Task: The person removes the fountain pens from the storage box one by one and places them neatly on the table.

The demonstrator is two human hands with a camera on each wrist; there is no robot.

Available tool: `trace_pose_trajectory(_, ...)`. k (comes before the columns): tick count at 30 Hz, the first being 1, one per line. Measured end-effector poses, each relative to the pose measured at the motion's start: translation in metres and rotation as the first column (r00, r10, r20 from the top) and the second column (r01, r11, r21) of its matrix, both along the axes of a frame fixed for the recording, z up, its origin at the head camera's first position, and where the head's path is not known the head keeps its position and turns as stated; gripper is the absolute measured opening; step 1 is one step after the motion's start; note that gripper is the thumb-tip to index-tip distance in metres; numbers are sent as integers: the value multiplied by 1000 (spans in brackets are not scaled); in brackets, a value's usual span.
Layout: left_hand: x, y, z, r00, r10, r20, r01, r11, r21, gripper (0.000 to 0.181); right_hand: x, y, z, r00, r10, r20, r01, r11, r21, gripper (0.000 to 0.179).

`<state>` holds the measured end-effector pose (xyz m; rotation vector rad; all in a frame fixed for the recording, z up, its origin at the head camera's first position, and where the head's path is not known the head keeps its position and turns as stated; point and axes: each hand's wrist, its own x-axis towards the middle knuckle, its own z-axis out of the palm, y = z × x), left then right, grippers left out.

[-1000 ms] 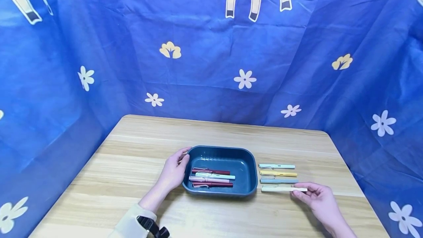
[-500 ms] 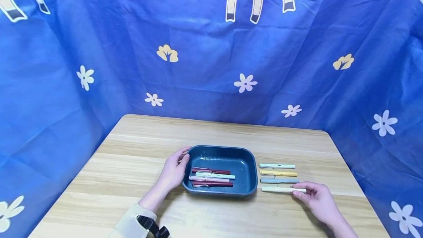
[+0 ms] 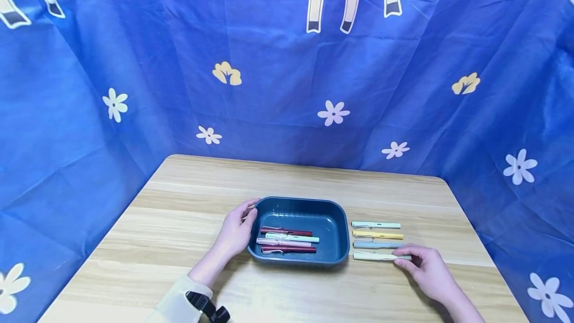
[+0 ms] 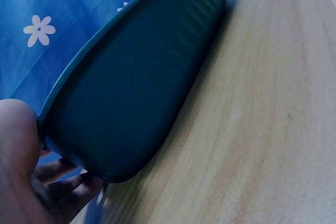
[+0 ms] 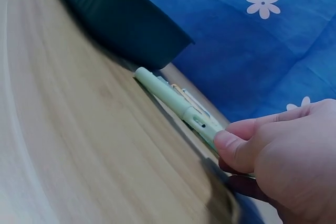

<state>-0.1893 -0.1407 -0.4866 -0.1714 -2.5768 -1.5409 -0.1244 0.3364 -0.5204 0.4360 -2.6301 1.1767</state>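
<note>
A dark teal plastic tray sits on the table, with several capped pens inside: two dark red ones, a pale mint pen and a lilac pen. My left hand grips its left end, thumb at the rim; in the left wrist view the fingers curl against the end wall. Right of the tray, my right hand pinches the tail of a light green pen between thumb and fingers. That pen lies nearest in a row with a blue-grey pen, a yellow pen and a pale mint one behind.
The wooden table has rounded far corners. Blue cloth printed with flowers hangs behind it and along both sides. A black strap with a camera is worn on the left wrist.
My right hand has shifted slightly left with the light green pen, whose left end now lines up more closely with the row. The left hand and tray have stayed put.
</note>
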Motion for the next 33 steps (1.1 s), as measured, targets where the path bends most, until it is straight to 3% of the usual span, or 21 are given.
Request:
trace_pose_trajectory(21, 0, 0, -2, 1000, 2, 0, -2, 1000, 1, 34, -7, -3, -5, 979, 107, -171, -80, 985, 155, 30)
trace_pose_trajectory(33, 0, 0, -3, 1000, 11, 3, -11, 1000, -3, 34, -7, -4, -2, 981, 97, -165, -68, 983, 173, 29)
